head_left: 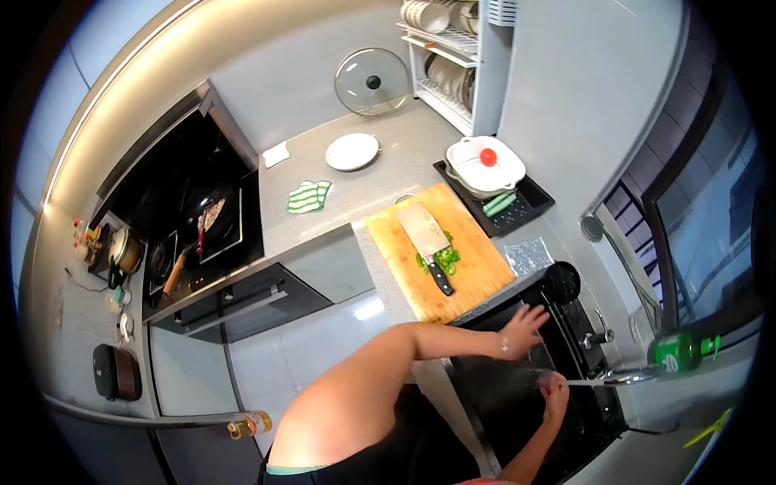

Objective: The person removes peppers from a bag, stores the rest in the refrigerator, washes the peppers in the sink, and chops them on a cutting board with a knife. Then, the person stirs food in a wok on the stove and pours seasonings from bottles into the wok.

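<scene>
My left hand point(525, 330) is over the black sink point(493, 372), fingers spread, holding nothing. A bracelet sits on that wrist. Lower in the sink, my right hand point(555, 394) has its fingers closed at the end of the faucet spout point(634, 375), where a blurred spray of water shows. To the left of the sink lies a wooden cutting board point(477, 242). On it a cleaver point(422, 230) with a black handle rests against chopped green pepper point(446, 257).
A white basket point(505, 174) holding a red tomato point(488, 157) stands on a black tray point(529, 198) beside green vegetable pieces point(499, 204). A white plate point(352, 152) and striped cloth point(309, 196) lie on the counter. A wok point(212, 212) sits on the stove. A green bottle point(677, 353) stands behind the faucet.
</scene>
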Demonstrator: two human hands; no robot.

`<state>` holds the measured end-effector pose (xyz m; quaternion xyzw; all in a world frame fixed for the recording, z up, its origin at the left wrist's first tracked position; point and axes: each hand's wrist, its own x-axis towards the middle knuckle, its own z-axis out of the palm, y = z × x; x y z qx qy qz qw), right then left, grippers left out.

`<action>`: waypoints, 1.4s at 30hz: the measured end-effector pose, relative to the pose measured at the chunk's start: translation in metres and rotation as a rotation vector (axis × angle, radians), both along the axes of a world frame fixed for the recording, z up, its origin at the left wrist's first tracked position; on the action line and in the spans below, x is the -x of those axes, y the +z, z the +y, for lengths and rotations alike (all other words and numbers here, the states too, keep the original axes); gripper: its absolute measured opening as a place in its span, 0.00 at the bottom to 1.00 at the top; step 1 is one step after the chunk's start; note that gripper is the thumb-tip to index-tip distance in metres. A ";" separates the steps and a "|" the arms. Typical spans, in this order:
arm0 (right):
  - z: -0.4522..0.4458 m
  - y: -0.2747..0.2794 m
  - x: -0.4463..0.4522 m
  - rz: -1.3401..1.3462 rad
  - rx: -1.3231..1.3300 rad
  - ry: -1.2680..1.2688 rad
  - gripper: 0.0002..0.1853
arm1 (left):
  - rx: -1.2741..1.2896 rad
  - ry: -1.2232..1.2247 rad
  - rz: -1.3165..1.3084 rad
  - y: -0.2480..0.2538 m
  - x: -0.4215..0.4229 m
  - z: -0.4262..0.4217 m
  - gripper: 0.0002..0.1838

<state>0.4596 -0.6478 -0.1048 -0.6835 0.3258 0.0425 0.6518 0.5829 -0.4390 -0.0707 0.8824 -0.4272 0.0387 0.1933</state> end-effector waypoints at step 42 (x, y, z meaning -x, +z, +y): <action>0.032 0.059 0.009 -0.078 -0.167 -0.186 0.12 | 0.867 0.028 1.131 0.056 -0.068 0.154 0.10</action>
